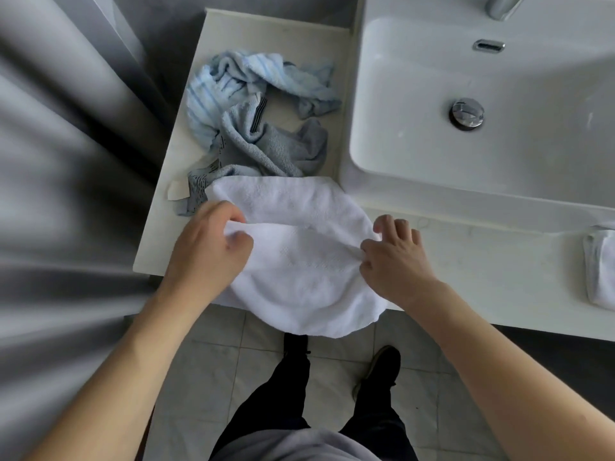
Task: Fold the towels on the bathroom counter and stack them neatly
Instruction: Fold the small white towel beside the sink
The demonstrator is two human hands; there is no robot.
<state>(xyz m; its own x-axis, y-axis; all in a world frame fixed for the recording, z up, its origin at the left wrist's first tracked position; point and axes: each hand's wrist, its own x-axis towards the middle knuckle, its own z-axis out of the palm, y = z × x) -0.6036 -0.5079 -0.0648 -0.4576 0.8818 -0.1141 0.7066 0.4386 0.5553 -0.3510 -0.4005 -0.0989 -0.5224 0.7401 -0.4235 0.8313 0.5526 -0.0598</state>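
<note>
A white towel (299, 261) lies spread on the pale bathroom counter (472, 267), its near part hanging over the front edge. My left hand (213, 241) pinches the towel's left edge. At the right edge, my right hand (392, 257) grips a fold of the same towel. Behind it lie a crumpled grey towel (276, 148) and a crumpled light blue striped towel (239, 78), unfolded. A folded white towel (602, 267) rests at the counter's far right, cut off by the frame.
A white sink basin (499, 104) with a chrome drain (466, 113) fills the right back of the counter. A grey curtain (60, 161) hangs at the left. A small paper scrap (176, 191) lies by the grey towel. Tiled floor and my shoes are below.
</note>
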